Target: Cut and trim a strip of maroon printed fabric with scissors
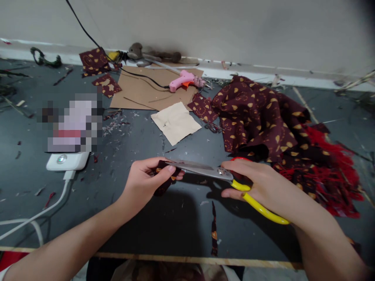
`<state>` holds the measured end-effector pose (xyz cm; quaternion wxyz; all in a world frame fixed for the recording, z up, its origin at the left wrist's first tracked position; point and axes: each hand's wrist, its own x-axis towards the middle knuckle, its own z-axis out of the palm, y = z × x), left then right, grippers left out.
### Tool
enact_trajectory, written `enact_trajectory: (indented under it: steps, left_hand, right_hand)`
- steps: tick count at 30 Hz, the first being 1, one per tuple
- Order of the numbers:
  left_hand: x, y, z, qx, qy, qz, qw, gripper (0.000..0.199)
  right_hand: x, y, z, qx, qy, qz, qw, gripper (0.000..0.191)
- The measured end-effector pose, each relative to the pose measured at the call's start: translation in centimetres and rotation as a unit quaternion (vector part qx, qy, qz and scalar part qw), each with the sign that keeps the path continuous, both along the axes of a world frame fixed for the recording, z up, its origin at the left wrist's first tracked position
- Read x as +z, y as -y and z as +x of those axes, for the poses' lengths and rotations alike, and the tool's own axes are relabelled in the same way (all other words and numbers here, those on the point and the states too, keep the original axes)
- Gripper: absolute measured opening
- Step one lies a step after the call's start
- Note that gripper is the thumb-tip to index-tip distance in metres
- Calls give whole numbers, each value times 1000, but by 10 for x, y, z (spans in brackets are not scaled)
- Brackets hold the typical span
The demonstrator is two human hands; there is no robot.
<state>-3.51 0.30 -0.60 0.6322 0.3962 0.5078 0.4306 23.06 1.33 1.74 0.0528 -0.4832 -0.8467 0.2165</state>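
Observation:
Near the middle of the table, my left hand (148,177) pinches a small dark maroon fabric piece (161,187) with gold markings. My right hand (249,175) grips scissors (263,208) with yellow-coated handles. Their long metal blades point left and reach the fabric at my left fingertips, looking closed or nearly so. Below the blades lies a narrow strip of the same patterned fabric (214,230). Just beyond my hands rests a cream square piece (176,123). To the right, a large crumpled maroon cloth (260,117) spreads out, with a frayed red edge.
A pink glue gun (184,80) with a black cord lies on a cardboard sheet (134,93) at the back. On the left, a pixelated device sits by a white power bank (68,160) with a white cable (60,201). Maroon fabric squares (93,61) and scraps are scattered about.

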Motion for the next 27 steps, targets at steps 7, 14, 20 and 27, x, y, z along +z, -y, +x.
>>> enact_trajectory:
  steps: [7, 14, 20, 27]
  left_hand:
    - [1, 0, 1, -4, -7, -3, 1000, 12]
    - [0, -2, 1, -6, -7, 0, 1000, 10]
    - [-1, -1, 1, -9, 8, 3, 1000, 9]
    - [-1, 0, 0, -10, 10, 1, 1000, 10]
  right_hand:
    - [2, 1, 1, -3, 12, 7, 1000, 50]
    - [2, 1, 1, 4, 13, 21, 1000, 48]
    - [1, 0, 2, 1, 14, 21, 1000, 47]
    - [0, 0, 3, 2, 4, 24, 1000, 47]
